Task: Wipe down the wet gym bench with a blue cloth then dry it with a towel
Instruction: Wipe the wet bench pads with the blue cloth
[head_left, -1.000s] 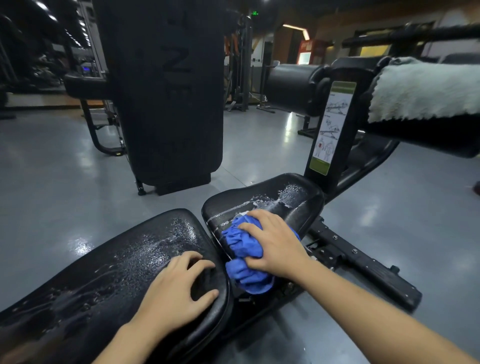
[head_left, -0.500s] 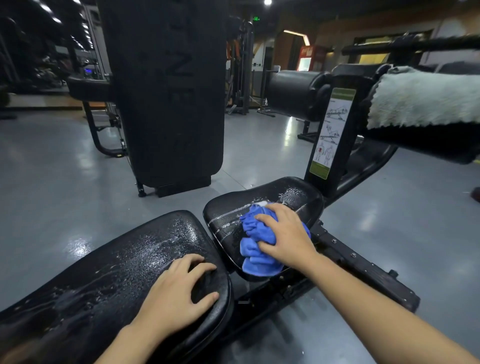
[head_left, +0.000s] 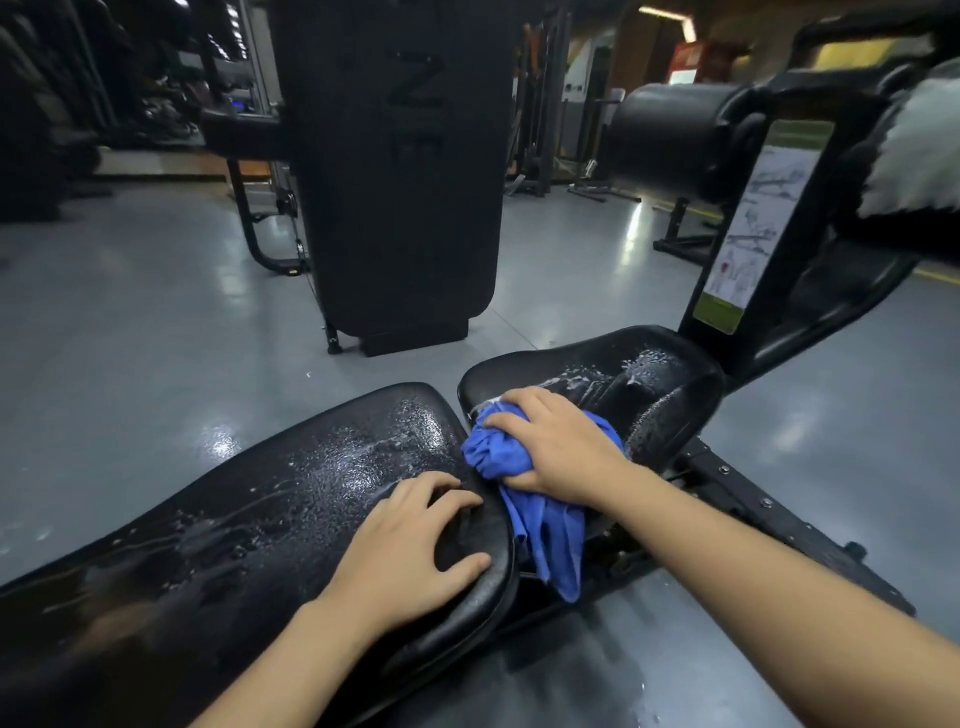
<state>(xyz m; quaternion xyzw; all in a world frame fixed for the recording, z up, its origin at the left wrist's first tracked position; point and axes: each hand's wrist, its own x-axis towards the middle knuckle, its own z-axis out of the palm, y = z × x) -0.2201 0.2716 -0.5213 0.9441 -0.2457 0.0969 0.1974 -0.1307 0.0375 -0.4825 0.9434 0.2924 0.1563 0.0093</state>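
The black gym bench has two pads, both spotted with water. My right hand (head_left: 558, 447) grips a bunched blue cloth (head_left: 540, 512) at the near left edge of the small seat pad (head_left: 660, 384); part of the cloth hangs down into the gap between the pads. Droplets remain on the seat pad's far side. My left hand (head_left: 410, 556) lies flat, fingers spread, on the near end of the long back pad (head_left: 249, 514), holding nothing. A white towel (head_left: 919, 156) is draped over the padded roller at the upper right.
The bench frame's black upright with an instruction sticker (head_left: 748, 228) rises behind the seat pad. A black roller pad (head_left: 670, 140) sticks out at its top. A tall black machine housing (head_left: 395, 171) stands ahead on the grey floor (head_left: 130, 322). More gym machines fill the dim background.
My right hand has dragged the blue cloth from the seat pad's middle back to its near left edge, and the cloth now trails into the gap. My left hand stays on the back pad.
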